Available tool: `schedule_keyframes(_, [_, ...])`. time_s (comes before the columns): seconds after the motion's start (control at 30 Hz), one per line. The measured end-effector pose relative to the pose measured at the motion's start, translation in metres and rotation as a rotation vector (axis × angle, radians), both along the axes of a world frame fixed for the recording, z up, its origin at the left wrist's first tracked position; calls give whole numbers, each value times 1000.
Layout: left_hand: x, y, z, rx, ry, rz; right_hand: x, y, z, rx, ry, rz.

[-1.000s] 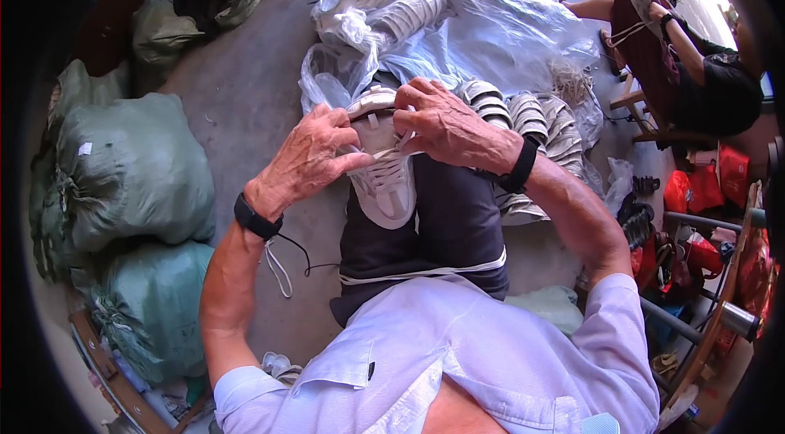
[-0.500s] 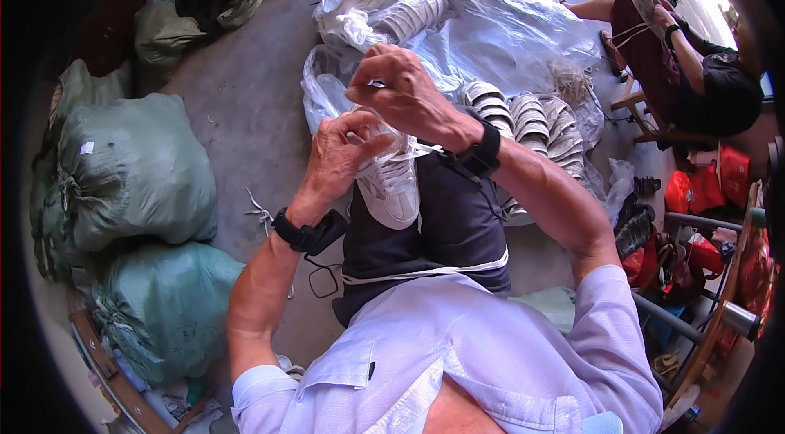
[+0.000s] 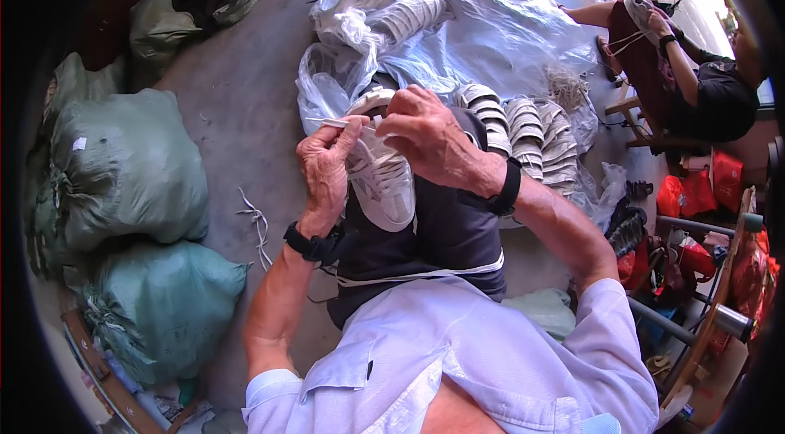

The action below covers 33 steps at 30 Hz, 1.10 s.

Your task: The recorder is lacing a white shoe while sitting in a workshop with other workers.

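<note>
A white and grey sneaker [image 3: 384, 202] rests on my dark-trousered lap, toe toward me, with laces criss-crossed over its front. Beside its left upper edge, my left hand [image 3: 324, 171] pinches a white shoelace [image 3: 329, 122] between thumb and forefinger, and the flat lace end sticks out to the left. Over the sneaker's right side, my right hand [image 3: 435, 138] is curled with fingertips together near the eyelets. Whatever lies in those fingertips is hidden. Both wrists carry black bands.
Stacked sneakers [image 3: 525, 136] stand beyond my right knee, near clear plastic bags [image 3: 515, 21] of shoes. Green sacks [image 3: 131, 168] fill the left side. Loose laces [image 3: 256, 221] lie on the floor. Another person [image 3: 683, 66] sits at the upper right, holding a shoe.
My right hand has come down and to the right from above the sneaker. My left hand has shifted slightly left, and the lace end now shows in its pinch.
</note>
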State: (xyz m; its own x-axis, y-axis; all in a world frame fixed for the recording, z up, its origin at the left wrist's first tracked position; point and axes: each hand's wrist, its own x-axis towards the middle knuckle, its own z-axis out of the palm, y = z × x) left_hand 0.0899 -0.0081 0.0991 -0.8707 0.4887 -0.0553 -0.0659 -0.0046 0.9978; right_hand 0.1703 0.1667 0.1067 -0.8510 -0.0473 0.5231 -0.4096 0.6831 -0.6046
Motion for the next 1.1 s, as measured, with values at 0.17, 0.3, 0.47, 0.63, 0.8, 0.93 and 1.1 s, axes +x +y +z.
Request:
schedule_keyframes(0.17, [-3, -2, -2, -58, -14, -21, 1, -12, -9, 88, -29, -37])
schedule_keyframes(0.3, [-4, 1, 2, -79, -18, -30, 6, -9, -5, -52, -79, -84])
schedule_keyframes(0.47, [-8, 2, -3, -48, -44, -49, 3, -18, -20, 91, -5, -61])
schedule_keyframes(0.63, [-12, -4, 0, -110, -37, -71, 8, -9, -9, 11, 72, -124])
schedule_keyframes(0.8, [-15, -5, -2, -86, -30, -112, 41, 94, -1, -190, 54, -548])
schedule_keyframes(0.93, [-17, -5, -5, -78, -79, -115, 70, 150, -2, -361, -118, -795])
schedule_keyframes(1.1, [-14, -5, -2, -79, -73, -110, 84, 172, -11, -697, -117, -825])
